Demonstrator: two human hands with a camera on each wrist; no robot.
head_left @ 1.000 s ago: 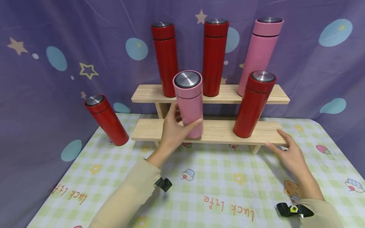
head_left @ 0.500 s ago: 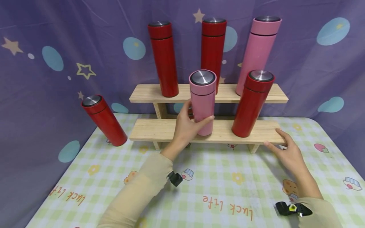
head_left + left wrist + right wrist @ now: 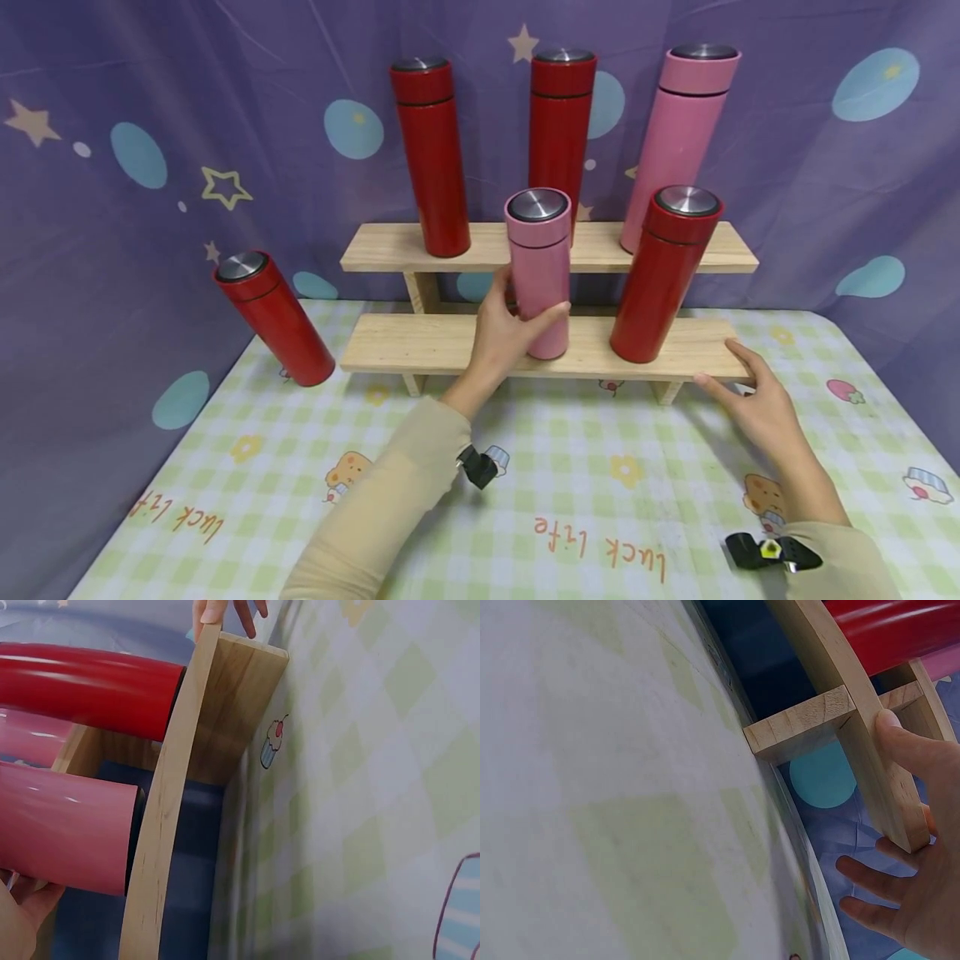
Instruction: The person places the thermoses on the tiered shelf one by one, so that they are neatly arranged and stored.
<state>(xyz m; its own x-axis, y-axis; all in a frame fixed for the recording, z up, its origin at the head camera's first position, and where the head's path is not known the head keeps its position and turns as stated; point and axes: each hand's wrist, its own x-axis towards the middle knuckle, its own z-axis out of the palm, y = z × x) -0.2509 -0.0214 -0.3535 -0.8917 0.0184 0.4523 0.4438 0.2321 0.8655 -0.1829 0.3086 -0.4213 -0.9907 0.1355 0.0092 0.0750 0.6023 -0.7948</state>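
My left hand point(image 3: 506, 333) grips the lower part of a pink thermos bottle point(image 3: 542, 275), thumb across its front. The bottle is upright at the middle of the lower tier of a two-tier wooden shelf point(image 3: 405, 343); in the left wrist view its base point(image 3: 133, 840) is at the board, and I cannot tell whether it touches. My right hand point(image 3: 763, 408) holds the right end of that lower board. In the right wrist view its thumb point(image 3: 904, 742) presses the board's front edge, and the lower fingers spread beneath. A red thermos bottle point(image 3: 663, 283) stands on the lower tier, right of the pink one.
On the upper tier stand a left red bottle point(image 3: 433, 167), a middle red bottle point(image 3: 561, 133) and a pink bottle point(image 3: 686, 142). Another red bottle point(image 3: 281, 321) stands on the checked tablecloth point(image 3: 570, 483), left of the shelf. A purple curtain point(image 3: 262, 100) hangs behind.
My left hand has moved the pink thermos bottle rightward along the lower tier, mostly in the first half second, slightly since. The right hand keeps its place on the board's end.
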